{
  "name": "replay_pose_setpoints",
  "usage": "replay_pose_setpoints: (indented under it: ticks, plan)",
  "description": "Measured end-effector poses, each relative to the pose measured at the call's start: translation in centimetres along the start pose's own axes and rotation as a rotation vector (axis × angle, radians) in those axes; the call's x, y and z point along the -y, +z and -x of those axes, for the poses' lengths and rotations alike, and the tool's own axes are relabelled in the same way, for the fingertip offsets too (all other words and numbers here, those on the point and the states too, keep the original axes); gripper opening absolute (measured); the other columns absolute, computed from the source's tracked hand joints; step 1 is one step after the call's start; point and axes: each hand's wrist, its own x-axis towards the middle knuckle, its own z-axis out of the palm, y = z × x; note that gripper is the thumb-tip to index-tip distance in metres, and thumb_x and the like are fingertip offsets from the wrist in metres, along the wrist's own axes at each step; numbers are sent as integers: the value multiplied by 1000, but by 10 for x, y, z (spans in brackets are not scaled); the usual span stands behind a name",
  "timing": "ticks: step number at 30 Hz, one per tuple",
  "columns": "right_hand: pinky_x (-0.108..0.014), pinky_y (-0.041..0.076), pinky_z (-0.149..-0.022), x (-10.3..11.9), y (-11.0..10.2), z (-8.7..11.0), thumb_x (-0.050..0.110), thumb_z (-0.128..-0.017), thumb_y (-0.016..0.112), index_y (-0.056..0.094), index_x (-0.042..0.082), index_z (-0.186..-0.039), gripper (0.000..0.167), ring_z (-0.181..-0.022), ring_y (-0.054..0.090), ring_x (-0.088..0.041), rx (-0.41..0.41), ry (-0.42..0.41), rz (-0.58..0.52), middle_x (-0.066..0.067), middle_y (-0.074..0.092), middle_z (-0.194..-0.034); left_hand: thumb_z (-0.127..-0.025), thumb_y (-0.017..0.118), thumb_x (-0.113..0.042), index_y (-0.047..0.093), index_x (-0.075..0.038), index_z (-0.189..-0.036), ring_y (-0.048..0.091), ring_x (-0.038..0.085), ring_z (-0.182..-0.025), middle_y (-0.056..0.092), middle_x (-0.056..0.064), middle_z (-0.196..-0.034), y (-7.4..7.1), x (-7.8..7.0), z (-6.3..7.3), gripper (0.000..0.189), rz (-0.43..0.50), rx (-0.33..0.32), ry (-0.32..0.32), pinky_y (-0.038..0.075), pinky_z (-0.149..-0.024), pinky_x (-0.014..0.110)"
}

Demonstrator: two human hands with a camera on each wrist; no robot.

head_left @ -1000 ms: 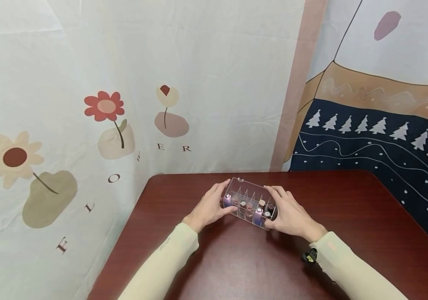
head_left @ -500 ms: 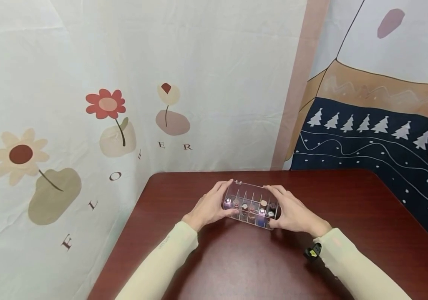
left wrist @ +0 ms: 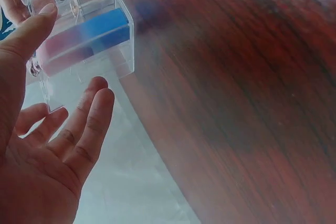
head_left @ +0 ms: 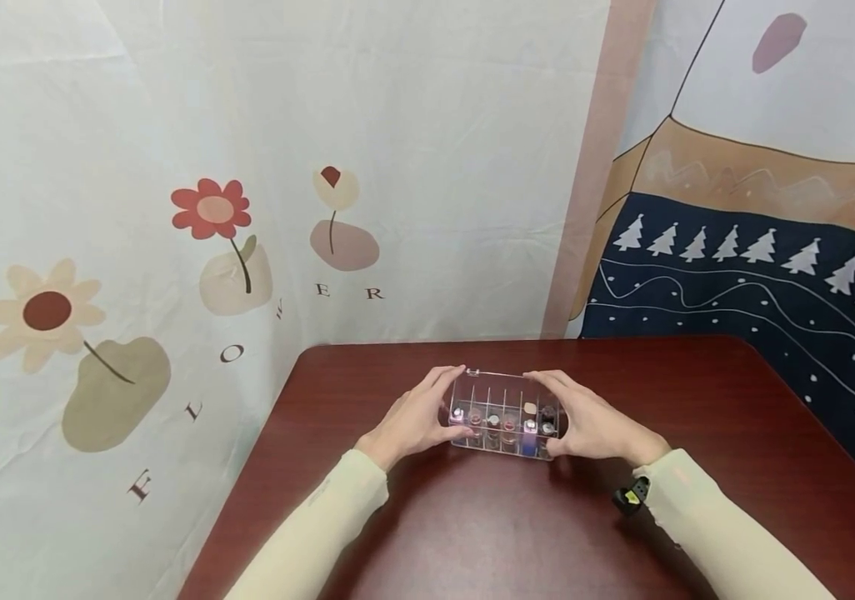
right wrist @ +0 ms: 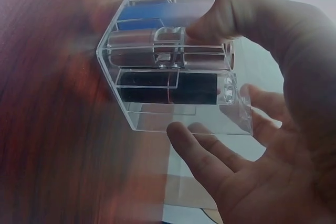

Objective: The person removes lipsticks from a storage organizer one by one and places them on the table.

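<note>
Box [head_left: 489, 385]: clear, rigid, rectangular, split by thin upright dividers [head_left: 504, 398]; small clear fitting [head_left: 473, 372] on its far edge, toward the left hand. Located between both hands, at the far half of the table; contact with the tabletop cannot be settled.

Contents: capped tubes in a row. Pink-to-blue tube [left wrist: 86, 39] in the compartment at the left end; blue-violet tube [head_left: 529, 439] toward the right; black tube [right wrist: 194, 88] at the right end, with a clear-walled tube [right wrist: 131, 48] just beside it. One beige cap [head_left: 530, 408] toward the back right. Middle tubes too small to identify.

Grip: left hand [head_left: 412, 421] and right hand [head_left: 598, 421] each hold an end of the box, thumb at the near side, fingers around the end and far edge. Thumbs partly cover the end compartments.

Surroundings: red-brown table [head_left: 442, 533], glossy. Pale sleeves [head_left: 315, 525] on both arms; black device [head_left: 632, 497] by the right cuff. Behind: white cloth [head_left: 435, 167] with printed flowers; at right, navy cloth [head_left: 772, 292] with white trees.
</note>
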Motion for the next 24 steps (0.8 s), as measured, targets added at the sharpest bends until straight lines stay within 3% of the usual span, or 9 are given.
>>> replay_pose_setpoints:
  ticks: [7,12,18,24]
  plan:
    - [-65,60,-118,3,-5,-1,7,-76,94,41,14,-177,115,-141,62,-34,33,2,-11,-16,51,-172,-94,102,-36,41,-10,-178,82,8,-95,55,14,-172,-1,-6,6,107,104,10,27,70,-92,32]
    - [-65,60,-119,4,-2,-2,3,-77,92,37,10,-179,117,-146,61,-40,34,-16,0,-19,46,-176,-93,103,-29,42,-5,-176,84,11,-92,57,19,-166,4,-11,11,106,137,-11,7,70,-90,29]
    - [-67,60,-119,0,5,1,9,-84,98,37,15,-181,115,-149,62,-43,12,-5,-4,-18,45,-179,-91,104,-29,44,-2,-172,85,14,-88,61,18,-156,11,-17,17,105,166,-37,-23,70,-84,27]
    - [-69,61,-119,-1,2,3,16,-83,103,43,17,-178,113,-145,65,-41,-11,-2,-5,-16,51,-175,-90,105,-32,46,-2,-170,80,10,-86,62,18,-150,8,-22,18,103,163,-32,-26,70,-85,25]
